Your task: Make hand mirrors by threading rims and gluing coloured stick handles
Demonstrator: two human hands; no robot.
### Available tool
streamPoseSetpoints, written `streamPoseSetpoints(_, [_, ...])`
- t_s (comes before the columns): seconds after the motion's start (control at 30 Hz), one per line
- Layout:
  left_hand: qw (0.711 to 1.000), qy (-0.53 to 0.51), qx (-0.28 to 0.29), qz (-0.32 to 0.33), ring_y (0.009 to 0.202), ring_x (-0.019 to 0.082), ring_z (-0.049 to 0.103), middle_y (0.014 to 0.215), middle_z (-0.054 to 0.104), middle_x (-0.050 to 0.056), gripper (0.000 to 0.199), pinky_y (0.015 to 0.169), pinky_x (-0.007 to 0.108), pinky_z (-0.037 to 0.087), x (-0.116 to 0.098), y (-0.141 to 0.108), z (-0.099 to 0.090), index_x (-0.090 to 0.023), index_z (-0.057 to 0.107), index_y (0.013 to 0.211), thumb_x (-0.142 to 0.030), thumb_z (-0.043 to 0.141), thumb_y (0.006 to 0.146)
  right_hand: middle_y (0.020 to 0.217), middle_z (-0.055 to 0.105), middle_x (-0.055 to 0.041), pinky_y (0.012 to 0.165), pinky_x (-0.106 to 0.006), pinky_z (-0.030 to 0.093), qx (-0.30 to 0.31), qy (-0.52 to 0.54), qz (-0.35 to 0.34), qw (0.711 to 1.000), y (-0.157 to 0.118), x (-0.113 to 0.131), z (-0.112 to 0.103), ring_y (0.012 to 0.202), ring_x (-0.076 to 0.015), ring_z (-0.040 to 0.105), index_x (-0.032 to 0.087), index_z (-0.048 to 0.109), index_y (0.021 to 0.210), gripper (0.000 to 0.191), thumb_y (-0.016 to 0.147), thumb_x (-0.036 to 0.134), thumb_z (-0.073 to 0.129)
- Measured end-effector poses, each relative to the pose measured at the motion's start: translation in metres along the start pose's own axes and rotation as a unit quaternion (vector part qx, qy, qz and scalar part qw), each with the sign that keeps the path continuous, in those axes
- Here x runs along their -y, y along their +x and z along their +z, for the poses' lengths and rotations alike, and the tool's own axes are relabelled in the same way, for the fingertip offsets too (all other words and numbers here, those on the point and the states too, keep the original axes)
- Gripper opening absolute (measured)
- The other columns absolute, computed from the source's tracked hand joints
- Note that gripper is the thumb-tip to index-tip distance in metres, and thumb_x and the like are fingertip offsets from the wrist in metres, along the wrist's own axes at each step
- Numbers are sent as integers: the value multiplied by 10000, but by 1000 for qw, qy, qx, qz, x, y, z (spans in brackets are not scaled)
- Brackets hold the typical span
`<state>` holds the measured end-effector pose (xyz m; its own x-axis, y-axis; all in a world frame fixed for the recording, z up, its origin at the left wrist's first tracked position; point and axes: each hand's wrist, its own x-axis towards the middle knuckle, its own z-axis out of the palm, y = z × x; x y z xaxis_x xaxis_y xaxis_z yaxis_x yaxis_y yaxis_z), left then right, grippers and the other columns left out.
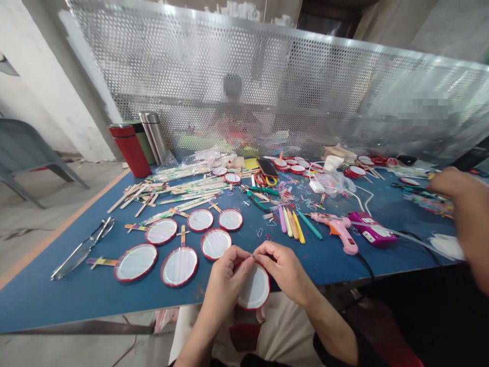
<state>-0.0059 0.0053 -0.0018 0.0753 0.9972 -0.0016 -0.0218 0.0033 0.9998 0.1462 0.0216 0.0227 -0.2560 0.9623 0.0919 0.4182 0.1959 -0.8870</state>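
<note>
My left hand and my right hand meet above the near edge of the blue table. Between them they hold a round white disc with a red rim, their fingertips pinching its upper edge. The hands hide the top of the disc, and whatever the fingertips pinch is too small to tell. Just beyond my hands, several similar discs lie on the table, most with wooden craft-stick handles. A pink glue gun rests to the right of them, out of reach of my fingers.
A co-worker's hand reaches in at the right. Craft sticks, coloured sticks, metal tongs and a purple device lie on the table. Flasks stand at the back by a perforated metal screen.
</note>
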Motion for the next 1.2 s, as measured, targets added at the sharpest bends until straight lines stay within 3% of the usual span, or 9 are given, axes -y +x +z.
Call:
streamPoseSetpoints(0.13, [1000, -13, -5, -15, 552, 92, 426, 621, 499, -44, 239, 495, 182, 330, -1, -1, -1, -166, 569, 749, -396, 603, 805, 723, 585, 8, 631, -211, 412, 4, 20, -17, 1000, -2, -1, 1, 708, -125, 521, 174, 595, 748, 184, 888, 267, 522])
streamPoseSetpoints(0.23, [999, -18, 23, -14, 569, 90, 419, 653, 495, -43, 234, 504, 179, 331, -2, 0, -2, -167, 568, 785, -397, 589, 820, 682, 538, 23, 562, -189, 386, -32, 128, 15, 991, -2, -6, 7, 634, -101, 481, 175, 566, 763, 198, 887, 325, 534])
streamPoseSetpoints(0.33, [999, -21, 48, -15, 573, 88, 412, 657, 485, -45, 228, 511, 178, 335, -3, 2, -2, -167, 561, 784, -390, 581, 829, 617, 502, 52, 407, -163, 253, -60, 319, 89, 942, 1, -10, 15, 444, -48, 374, 178, 542, 806, 225, 873, 393, 549])
streamPoseSetpoints(0.43, [999, -21, 49, -11, 578, 86, 412, 657, 478, -45, 222, 512, 175, 336, -3, 3, -2, -166, 560, 770, -380, 590, 824, 669, 510, 61, 369, -165, 144, -71, 426, 83, 898, 2, -10, 16, 368, 0, 259, 183, 488, 772, 232, 844, 380, 587])
streamPoseSetpoints(0.5, [999, -30, 36, -12, 569, 85, 412, 651, 476, -46, 225, 502, 172, 331, -3, 2, -1, -169, 556, 770, -384, 596, 818, 657, 473, 70, 372, -164, 142, -66, 395, 72, 913, -2, -9, 15, 379, -2, 241, 185, 466, 747, 245, 858, 372, 580])
streamPoseSetpoints(0.67, [997, -63, -36, -19, 519, 77, 384, 604, 448, -63, 250, 461, 166, 307, -2, 0, 1, -182, 533, 771, -418, 606, 806, 628, 402, 60, 396, -178, 262, -84, 156, 15, 984, -28, -5, 15, 454, -63, 324, 196, 508, 800, 225, 936, 369, 463])
streamPoseSetpoints(0.8, [995, -50, -86, -6, 528, 83, 389, 611, 448, -62, 241, 466, 170, 318, 2, -1, 4, -186, 532, 779, -418, 586, 819, 677, 483, 18, 524, -199, 396, -144, 21, -82, 986, -51, -6, 20, 567, -104, 452, 201, 522, 786, 225, 962, 262, 394])
streamPoseSetpoints(0.9, [993, -22, -114, 7, 544, 92, 395, 621, 453, -59, 226, 476, 178, 327, 5, 0, 6, -190, 532, 784, -407, 564, 835, 704, 534, 0, 597, -209, 447, -123, 14, -106, 987, -66, -8, 28, 629, -121, 529, 208, 522, 787, 236, 967, 243, 373])
streamPoseSetpoints(1.2, [986, 61, -151, 40, 586, 112, 422, 658, 485, -46, 234, 529, 211, 346, 5, -3, 8, -196, 525, 782, -406, 507, 883, 515, 605, 2, 439, -184, 442, -63, 183, 107, 975, -86, -10, 59, 445, -125, 606, 179, 602, 807, 407, 885, 564, 497])
